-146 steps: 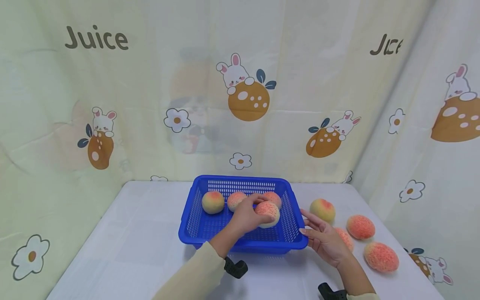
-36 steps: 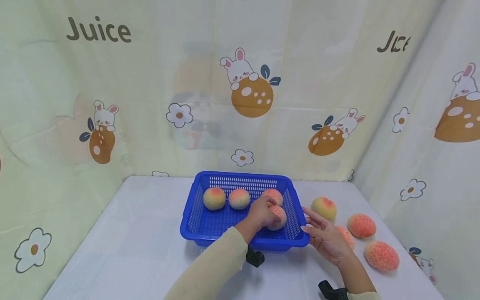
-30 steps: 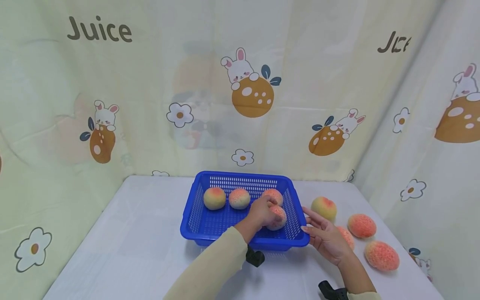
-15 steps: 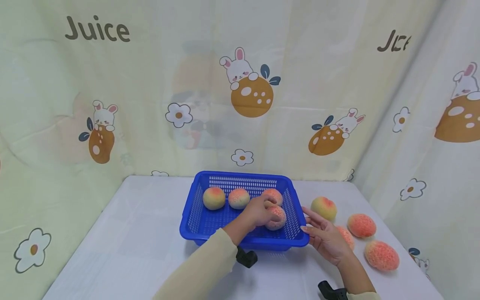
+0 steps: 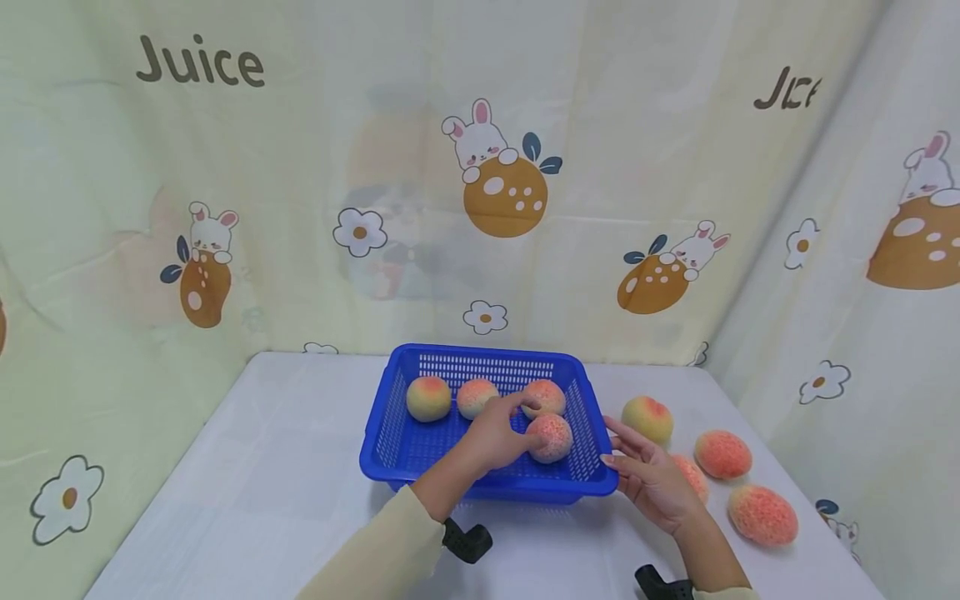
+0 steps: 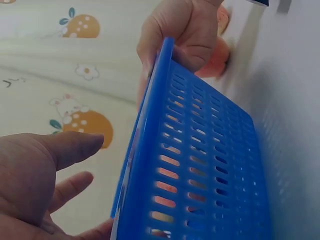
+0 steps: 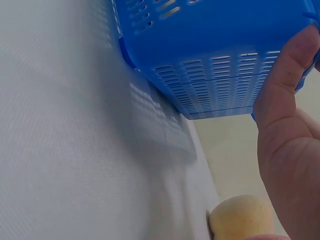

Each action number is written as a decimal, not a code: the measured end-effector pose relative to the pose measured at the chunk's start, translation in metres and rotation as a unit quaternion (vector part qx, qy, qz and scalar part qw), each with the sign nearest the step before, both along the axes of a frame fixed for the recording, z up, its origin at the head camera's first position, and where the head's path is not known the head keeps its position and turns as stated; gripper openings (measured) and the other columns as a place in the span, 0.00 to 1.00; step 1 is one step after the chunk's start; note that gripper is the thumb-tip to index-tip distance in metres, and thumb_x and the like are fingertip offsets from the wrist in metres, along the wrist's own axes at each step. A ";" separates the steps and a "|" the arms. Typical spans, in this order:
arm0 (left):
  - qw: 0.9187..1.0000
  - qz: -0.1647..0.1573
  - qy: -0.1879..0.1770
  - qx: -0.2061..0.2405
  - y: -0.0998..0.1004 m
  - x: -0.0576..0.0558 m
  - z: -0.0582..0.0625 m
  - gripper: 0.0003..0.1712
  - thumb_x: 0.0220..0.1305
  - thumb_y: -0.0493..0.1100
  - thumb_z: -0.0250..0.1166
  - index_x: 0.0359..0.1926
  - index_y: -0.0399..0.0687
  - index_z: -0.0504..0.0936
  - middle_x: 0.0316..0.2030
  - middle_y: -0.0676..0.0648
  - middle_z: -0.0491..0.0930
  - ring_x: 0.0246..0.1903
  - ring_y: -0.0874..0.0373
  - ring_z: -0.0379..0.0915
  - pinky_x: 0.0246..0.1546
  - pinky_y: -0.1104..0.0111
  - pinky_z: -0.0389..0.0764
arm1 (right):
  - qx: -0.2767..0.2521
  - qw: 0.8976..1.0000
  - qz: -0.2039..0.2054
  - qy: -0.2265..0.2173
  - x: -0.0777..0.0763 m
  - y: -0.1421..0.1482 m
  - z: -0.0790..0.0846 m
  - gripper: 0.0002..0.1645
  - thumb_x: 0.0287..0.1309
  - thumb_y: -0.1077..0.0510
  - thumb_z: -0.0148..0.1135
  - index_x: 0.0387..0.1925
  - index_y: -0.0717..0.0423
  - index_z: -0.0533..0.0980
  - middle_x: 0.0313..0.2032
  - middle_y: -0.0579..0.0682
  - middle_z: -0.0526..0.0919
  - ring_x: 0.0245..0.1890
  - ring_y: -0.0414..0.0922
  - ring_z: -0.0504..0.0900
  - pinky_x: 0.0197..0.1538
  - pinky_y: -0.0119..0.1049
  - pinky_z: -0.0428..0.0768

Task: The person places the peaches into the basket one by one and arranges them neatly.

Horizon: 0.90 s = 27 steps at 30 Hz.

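My left hand (image 5: 493,435) is over the blue basket (image 5: 487,486), beside a pink-speckled peach (image 5: 555,438) at the basket's right front. Its thumb overlaps the peach's left edge in the head view; in the left wrist view the thumb and fingers are spread above the rim with nothing between them. Behind that peach lies another pink peach (image 5: 544,398). A paler peach (image 5: 476,395) and a yellow-green peach (image 5: 428,400) sit along the back. My right hand (image 5: 656,486) grips the basket's right rim, its thumb (image 7: 282,82) against the side wall.
Right of the basket on the white table (image 5: 247,467) lie a yellow peach (image 5: 647,419), two pink-red peaches, one farther (image 5: 723,454) and one nearer (image 5: 763,516), plus a peach (image 5: 692,477) partly hidden by my right hand. A patterned curtain (image 5: 315,150) hangs behind.
The peach at the right front was set down farther right in the basket. My left hand has since loosened from it and drawn back left. The right hand stays at the rim.
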<state>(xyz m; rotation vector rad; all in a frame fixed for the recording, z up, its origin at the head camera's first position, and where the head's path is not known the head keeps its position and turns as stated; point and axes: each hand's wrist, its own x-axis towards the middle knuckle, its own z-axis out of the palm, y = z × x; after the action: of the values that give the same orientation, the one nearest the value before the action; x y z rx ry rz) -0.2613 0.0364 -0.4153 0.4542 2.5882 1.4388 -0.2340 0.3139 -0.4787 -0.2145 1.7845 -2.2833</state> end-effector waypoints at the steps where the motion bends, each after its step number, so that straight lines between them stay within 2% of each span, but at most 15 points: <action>1: 1.000 0.002 0.009 -0.004 -0.002 0.002 0.000 0.24 0.65 0.46 0.72 0.61 0.56 0.79 0.66 0.41 0.74 0.67 0.42 0.68 0.64 0.42 0.76 | 0.000 1.000 0.000 0.000 0.000 0.000 0.000 0.42 0.72 0.67 0.56 0.81 0.56 0.50 0.48 0.43 0.83 0.46 0.39 0.87 0.52 0.32 0.86; 5: 0.999 0.009 0.044 -0.016 -0.010 0.008 -0.001 0.28 0.65 0.48 0.72 0.65 0.53 0.77 0.68 0.44 0.73 0.71 0.44 0.66 0.68 0.41 0.71 | -0.001 1.000 0.000 -0.002 0.000 0.000 0.000 0.42 0.72 0.67 0.56 0.81 0.56 0.50 0.48 0.43 0.83 0.46 0.39 0.87 0.52 0.32 0.86; 11: 0.998 0.012 0.061 0.009 -0.027 0.018 -0.001 0.26 0.65 0.49 0.72 0.62 0.52 0.77 0.67 0.45 0.74 0.71 0.43 0.67 0.69 0.41 0.70 | -0.004 1.000 -0.001 -0.005 0.000 0.000 0.000 0.42 0.72 0.68 0.57 0.81 0.55 0.51 0.48 0.43 0.83 0.47 0.39 0.87 0.53 0.32 0.86; 16: 0.997 0.019 0.065 0.040 -0.043 0.027 0.003 0.26 0.66 0.48 0.71 0.63 0.52 0.77 0.66 0.45 0.74 0.68 0.43 0.70 0.67 0.44 0.74 | 0.000 1.000 -0.002 0.000 0.000 -0.001 0.000 0.43 0.72 0.68 0.56 0.81 0.57 0.50 0.49 0.43 0.82 0.47 0.39 0.87 0.52 0.31 0.86; 22: 0.995 0.043 0.085 0.037 -0.065 0.038 0.012 0.28 0.67 0.48 0.70 0.66 0.51 0.75 0.65 0.46 0.75 0.65 0.45 0.73 0.62 0.49 0.81 | 0.001 1.000 -0.010 -0.005 0.001 -0.001 -0.001 0.43 0.71 0.67 0.57 0.81 0.56 0.51 0.48 0.43 0.82 0.46 0.39 0.87 0.52 0.31 0.86; 27: 0.992 0.067 0.100 0.042 -0.081 0.044 0.013 0.27 0.67 0.46 0.71 0.64 0.52 0.76 0.61 0.45 0.78 0.61 0.45 0.75 0.60 0.51 0.83 | 0.007 1.000 -0.013 -0.003 0.002 -0.002 0.000 0.44 0.71 0.67 0.58 0.81 0.57 0.50 0.48 0.43 0.82 0.46 0.38 0.86 0.52 0.31 0.86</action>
<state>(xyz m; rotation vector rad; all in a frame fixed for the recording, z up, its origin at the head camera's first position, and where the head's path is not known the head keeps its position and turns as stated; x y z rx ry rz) -0.2169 -0.0444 -0.4022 0.4659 2.7696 1.6297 -0.2324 0.3120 -0.4792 -0.1836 1.8087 -2.2862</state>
